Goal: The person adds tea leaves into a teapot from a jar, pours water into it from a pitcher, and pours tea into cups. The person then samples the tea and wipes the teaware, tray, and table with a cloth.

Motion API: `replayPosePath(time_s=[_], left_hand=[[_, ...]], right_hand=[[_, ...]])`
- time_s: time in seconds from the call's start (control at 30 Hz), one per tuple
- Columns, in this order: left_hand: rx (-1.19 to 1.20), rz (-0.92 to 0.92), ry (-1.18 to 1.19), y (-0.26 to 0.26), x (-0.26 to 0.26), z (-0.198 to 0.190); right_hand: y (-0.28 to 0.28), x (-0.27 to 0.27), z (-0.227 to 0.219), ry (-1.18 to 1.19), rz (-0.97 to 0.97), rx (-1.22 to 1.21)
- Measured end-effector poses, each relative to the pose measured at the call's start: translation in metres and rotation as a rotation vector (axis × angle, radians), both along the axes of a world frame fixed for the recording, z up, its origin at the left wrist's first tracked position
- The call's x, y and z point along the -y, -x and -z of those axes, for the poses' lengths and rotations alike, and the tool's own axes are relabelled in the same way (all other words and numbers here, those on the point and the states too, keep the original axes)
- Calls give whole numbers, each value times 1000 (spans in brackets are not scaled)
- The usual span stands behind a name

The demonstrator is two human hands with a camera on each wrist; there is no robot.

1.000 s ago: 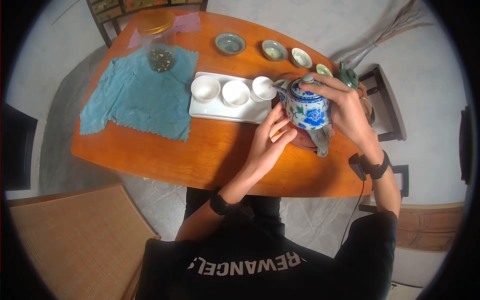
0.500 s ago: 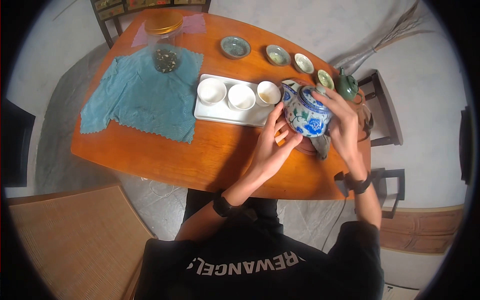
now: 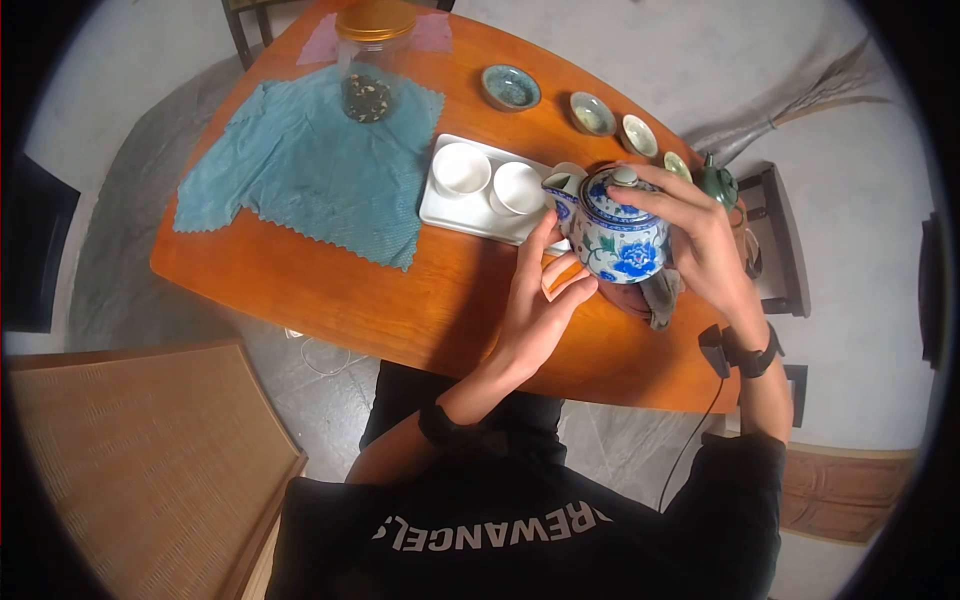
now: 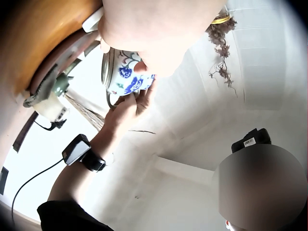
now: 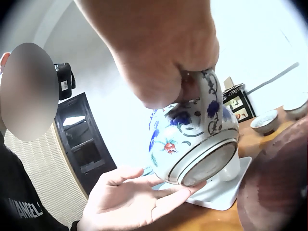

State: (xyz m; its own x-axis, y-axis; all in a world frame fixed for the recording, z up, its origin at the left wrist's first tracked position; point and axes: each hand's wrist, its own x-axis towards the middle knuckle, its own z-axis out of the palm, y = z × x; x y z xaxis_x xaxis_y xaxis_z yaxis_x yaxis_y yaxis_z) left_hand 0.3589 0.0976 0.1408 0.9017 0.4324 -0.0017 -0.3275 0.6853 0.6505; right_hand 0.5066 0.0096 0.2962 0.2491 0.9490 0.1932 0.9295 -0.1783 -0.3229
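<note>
A white teapot with blue flowers (image 3: 620, 245) is held tilted, its spout over the right end of a white tray (image 3: 470, 222). My right hand (image 3: 705, 240) grips its handle, fingertips reaching the lid knob; the right wrist view shows fingers curled through the handle (image 5: 211, 103). My left hand (image 3: 535, 305), fingers spread, touches the pot low on its side, and supports it near the base in the right wrist view (image 5: 130, 202). Two white cups (image 3: 461, 170) (image 3: 518, 189) show on the tray; a third (image 3: 570, 170) is mostly behind the spout. Whether liquid flows I cannot tell.
A lidded glass jar (image 3: 372, 85) stands on a teal cloth (image 3: 330, 165) at the left. Several small bowls (image 3: 511, 88) curve along the far edge towards a green teapot (image 3: 716, 184). A grey cloth (image 3: 660, 297) lies on a reddish round board under the raised pot.
The head view has shifted, so the table's things appear farther right. The spout now covers most of the third cup, which showed plainly before. My right forearm has swung outward; both hands stay on the pot.
</note>
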Motion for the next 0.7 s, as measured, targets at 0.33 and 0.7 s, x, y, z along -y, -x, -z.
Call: replayPosePath(time_s=[0.33,0.7], left_hand=[[-30,-47,108,-1,4,0],[-62,-117,-112,19,-18,-10]], right_hand=[[-4,-22,-13,154,-71,16],[14,-5,15,-133,98,-162]])
